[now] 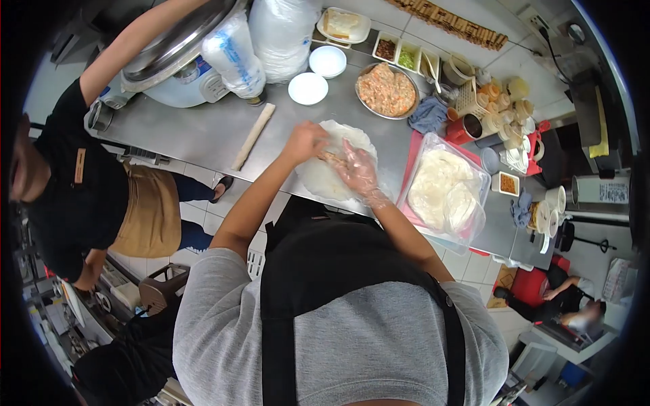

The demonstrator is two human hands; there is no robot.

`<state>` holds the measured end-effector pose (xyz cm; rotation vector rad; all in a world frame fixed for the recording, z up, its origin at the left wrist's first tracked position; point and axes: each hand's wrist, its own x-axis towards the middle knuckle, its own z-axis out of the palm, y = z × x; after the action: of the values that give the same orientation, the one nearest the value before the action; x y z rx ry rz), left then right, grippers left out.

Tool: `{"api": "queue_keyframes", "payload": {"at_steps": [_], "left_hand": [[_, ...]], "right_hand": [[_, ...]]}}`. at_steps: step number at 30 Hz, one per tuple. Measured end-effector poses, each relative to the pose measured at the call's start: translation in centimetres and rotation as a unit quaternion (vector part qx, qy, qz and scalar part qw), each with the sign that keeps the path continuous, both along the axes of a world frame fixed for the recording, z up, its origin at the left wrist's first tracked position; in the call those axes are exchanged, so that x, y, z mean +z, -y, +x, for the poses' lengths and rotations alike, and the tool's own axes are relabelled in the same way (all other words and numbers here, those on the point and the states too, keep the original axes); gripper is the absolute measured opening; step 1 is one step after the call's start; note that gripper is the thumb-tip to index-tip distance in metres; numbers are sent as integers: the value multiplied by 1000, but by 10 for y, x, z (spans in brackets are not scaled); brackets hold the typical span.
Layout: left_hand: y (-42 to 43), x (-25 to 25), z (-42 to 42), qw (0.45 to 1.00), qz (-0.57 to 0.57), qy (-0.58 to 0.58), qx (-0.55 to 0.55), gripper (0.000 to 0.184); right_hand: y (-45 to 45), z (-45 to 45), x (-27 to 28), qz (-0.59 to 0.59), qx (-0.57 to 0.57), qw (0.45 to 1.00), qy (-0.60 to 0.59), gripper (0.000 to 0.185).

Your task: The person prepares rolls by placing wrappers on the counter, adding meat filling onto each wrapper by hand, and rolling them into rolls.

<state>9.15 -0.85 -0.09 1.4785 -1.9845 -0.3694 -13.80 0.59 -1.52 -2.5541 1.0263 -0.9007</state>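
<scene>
A thin pale dough sheet (347, 133) lies on the steel counter in front of me, its near edge reaching the counter's edge. On it is a small strip of meat filling (332, 158). My right hand (357, 169), in a clear plastic glove, has its thumb raised and its fingers against this filling. My left hand (308, 141) is on the sheet's left side, fingers curled inward and slightly blurred; what they hold, if anything, is hidden. Farther back stands a metal bowl of orange-flecked meat mixture (387, 90).
A rolling pin (253, 137) lies to the left. Two white bowls (308, 88) stand behind. On the right sit a plastic-lined tray of dough sheets (440, 186), a blue cloth (428, 115) and condiment containers (504, 125). A co-worker (74, 176) stands at left.
</scene>
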Motion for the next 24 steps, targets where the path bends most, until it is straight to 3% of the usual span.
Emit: {"api": "queue_keyframes", "payload": {"at_steps": [2, 6, 11, 12, 14, 16, 18, 19, 20, 21, 22, 24], "left_hand": [[-12, -1, -13, 996, 57, 29, -62, 17], [-24, -26, -21, 994, 55, 42, -89, 21], [-27, -23, -16, 995, 57, 24, -75, 22], [-26, -22, -15, 996, 57, 12, -63, 21], [-25, -24, -12, 994, 56, 33, -92, 20], [-22, -23, -5, 990, 53, 57, -116, 19], [-19, -23, 1, 991, 66, -43, -110, 31], [-17, -19, 2, 991, 66, -43, -111, 31], [-16, -16, 4, 989, 92, -63, -98, 45], [-15, -16, 6, 986, 116, -84, -84, 58], [-12, -18, 6, 986, 115, -84, -83, 58], [-9, -17, 7, 969, 206, 73, -114, 86]], "right_hand": [[0, -5, -15, 121, -7, 986, 114, 80], [-3, -11, -11, 160, -24, 986, 35, 70], [-8, 6, 18, 149, -5, 978, 144, 73], [-4, 6, 11, 147, -8, 978, 145, 73], [8, 5, -14, 131, -6, 991, 25, 76], [8, 10, -8, 170, -6, 985, 36, 74], [9, 17, 1, 211, -6, 976, 46, 73], [9, 24, 7, 200, 0, 973, 115, 75], [8, 29, 12, 189, 4, 965, 184, 76], [9, 30, 6, 190, 4, 965, 183, 76], [13, 34, 1, 215, -5, 967, 139, 77], [15, 35, -9, 239, -11, 966, 96, 78]]}}
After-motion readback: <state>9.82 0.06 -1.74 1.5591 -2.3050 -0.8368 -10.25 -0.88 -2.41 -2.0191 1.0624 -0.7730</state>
